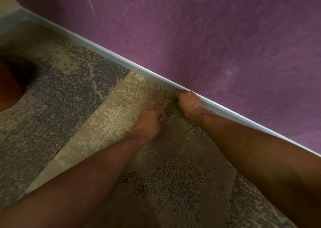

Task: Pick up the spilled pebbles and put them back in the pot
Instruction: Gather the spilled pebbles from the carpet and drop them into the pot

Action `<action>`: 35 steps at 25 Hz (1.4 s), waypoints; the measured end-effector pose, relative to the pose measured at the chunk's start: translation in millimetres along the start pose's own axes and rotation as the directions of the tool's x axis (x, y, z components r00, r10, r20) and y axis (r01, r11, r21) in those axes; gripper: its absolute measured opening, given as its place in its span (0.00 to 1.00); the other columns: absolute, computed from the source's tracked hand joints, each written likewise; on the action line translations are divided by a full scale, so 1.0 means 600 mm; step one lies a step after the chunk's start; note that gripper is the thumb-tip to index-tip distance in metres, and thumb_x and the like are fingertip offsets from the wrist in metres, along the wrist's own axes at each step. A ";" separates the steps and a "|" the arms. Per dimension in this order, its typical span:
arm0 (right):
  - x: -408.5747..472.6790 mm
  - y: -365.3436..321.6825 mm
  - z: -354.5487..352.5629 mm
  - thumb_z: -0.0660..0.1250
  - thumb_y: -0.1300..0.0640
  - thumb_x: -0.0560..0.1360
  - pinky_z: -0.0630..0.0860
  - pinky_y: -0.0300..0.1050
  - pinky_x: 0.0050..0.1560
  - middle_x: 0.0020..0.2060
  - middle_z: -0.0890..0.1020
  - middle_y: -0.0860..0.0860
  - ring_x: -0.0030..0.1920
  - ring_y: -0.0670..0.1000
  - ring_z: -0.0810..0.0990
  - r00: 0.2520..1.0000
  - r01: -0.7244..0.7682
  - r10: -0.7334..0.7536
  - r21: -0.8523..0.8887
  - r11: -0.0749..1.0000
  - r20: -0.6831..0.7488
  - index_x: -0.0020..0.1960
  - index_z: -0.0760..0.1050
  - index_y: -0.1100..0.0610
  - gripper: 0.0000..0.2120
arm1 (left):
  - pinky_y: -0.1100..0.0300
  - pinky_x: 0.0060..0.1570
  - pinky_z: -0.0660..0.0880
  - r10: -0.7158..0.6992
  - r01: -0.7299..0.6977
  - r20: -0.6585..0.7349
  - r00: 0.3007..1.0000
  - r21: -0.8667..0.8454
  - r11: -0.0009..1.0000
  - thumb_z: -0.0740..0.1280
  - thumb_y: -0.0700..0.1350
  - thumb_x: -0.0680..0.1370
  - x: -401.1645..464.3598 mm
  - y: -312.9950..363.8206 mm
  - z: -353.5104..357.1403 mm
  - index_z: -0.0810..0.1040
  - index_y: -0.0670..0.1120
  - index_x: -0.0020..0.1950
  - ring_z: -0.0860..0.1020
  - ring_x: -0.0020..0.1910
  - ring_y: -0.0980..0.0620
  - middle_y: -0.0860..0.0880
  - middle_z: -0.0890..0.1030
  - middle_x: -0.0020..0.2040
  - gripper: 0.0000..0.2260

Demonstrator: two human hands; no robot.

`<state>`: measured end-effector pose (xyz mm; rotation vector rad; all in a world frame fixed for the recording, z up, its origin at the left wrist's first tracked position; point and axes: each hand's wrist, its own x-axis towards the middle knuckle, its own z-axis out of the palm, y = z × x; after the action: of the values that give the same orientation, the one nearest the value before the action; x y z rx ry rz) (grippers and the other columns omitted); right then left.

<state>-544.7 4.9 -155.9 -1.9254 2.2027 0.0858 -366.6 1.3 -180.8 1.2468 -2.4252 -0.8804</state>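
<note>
Blurred at the far left edge, the terracotta pot [8,87] stands on the carpet with a dark shadow beside it. Both my arms reach forward to the foot of the wall. My left hand [149,121] is curled into a loose fist just above the carpet; what it holds, if anything, is hidden. My right hand [189,102] presses its bunched fingertips down where the carpet meets the baseboard [121,59]. I cannot make out any pebble against the speckled carpet.
A purple wall [217,36] fills the upper right, edged by the grey baseboard running diagonally. The floor is beige and grey speckled carpet [69,106]. The pot is about an arm's length left of my hands.
</note>
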 end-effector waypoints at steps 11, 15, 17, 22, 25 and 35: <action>0.008 0.027 0.004 0.56 0.57 0.78 0.67 0.42 0.46 0.52 0.80 0.58 0.47 0.55 0.77 0.996 0.073 -0.075 0.060 0.996 0.039 0.52 0.75 0.55 0.10 | 0.53 0.58 0.72 0.029 -0.044 0.069 0.997 0.240 0.970 0.62 0.35 0.77 0.046 0.036 0.044 0.81 0.41 0.56 0.76 0.57 0.43 0.42 0.77 0.58 0.11; 0.019 0.018 0.008 0.56 0.57 0.78 0.75 0.48 0.51 0.54 0.80 0.59 0.51 0.57 0.79 1.000 0.021 -0.022 0.071 0.997 0.018 0.55 0.77 0.56 0.12 | 0.59 0.52 0.74 -0.018 0.017 0.025 1.000 0.067 0.998 0.64 0.31 0.72 0.012 -0.003 -0.005 0.82 0.43 0.47 0.78 0.51 0.48 0.47 0.79 0.52 0.11; 0.020 0.013 0.012 0.57 0.58 0.78 0.75 0.48 0.50 0.53 0.81 0.59 0.50 0.57 0.79 0.999 -0.037 0.037 0.120 0.992 0.004 0.55 0.77 0.56 0.12 | 0.62 0.51 0.73 -0.019 0.020 -0.028 0.999 0.040 0.999 0.65 0.32 0.73 -0.004 -0.038 -0.048 0.81 0.45 0.45 0.78 0.47 0.50 0.49 0.79 0.47 0.09; 0.041 -0.099 0.008 0.67 0.60 0.74 0.75 0.43 0.51 0.44 0.84 0.54 0.47 0.54 0.81 0.996 0.038 -0.001 0.438 0.898 -0.085 0.46 0.79 0.55 0.03 | 0.70 0.50 0.65 -0.111 0.120 -0.305 0.946 0.012 0.993 0.67 0.31 0.71 -0.058 -0.115 -0.178 0.83 0.41 0.48 0.81 0.49 0.45 0.43 0.84 0.48 0.09; 0.071 -0.219 -0.031 0.71 0.61 0.72 0.79 0.46 0.50 0.37 0.84 0.51 0.40 0.50 0.81 0.991 0.114 -0.032 0.682 0.722 -0.132 0.43 0.81 0.53 0.04 | 0.68 0.49 0.67 -0.203 0.210 -0.487 0.850 -0.040 0.977 0.69 0.34 0.73 -0.090 -0.156 -0.247 0.83 0.42 0.49 0.81 0.47 0.45 0.42 0.84 0.47 0.07; 0.131 -0.586 -0.117 0.70 0.59 0.73 0.82 0.43 0.37 0.36 0.85 0.51 0.34 0.47 0.84 0.928 0.326 -0.331 0.803 0.498 -0.171 0.49 0.82 0.55 0.06 | 0.74 0.44 0.74 -0.508 0.413 -0.778 0.371 -0.352 0.840 0.72 0.42 0.74 -0.200 -0.292 -0.471 0.83 0.51 0.49 0.80 0.46 0.55 0.52 0.83 0.48 0.07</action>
<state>-216.2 -134.4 -69.2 -1.6626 1.3554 -0.8592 -44.5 -90.3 -67.8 1.8011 -1.2094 -0.2975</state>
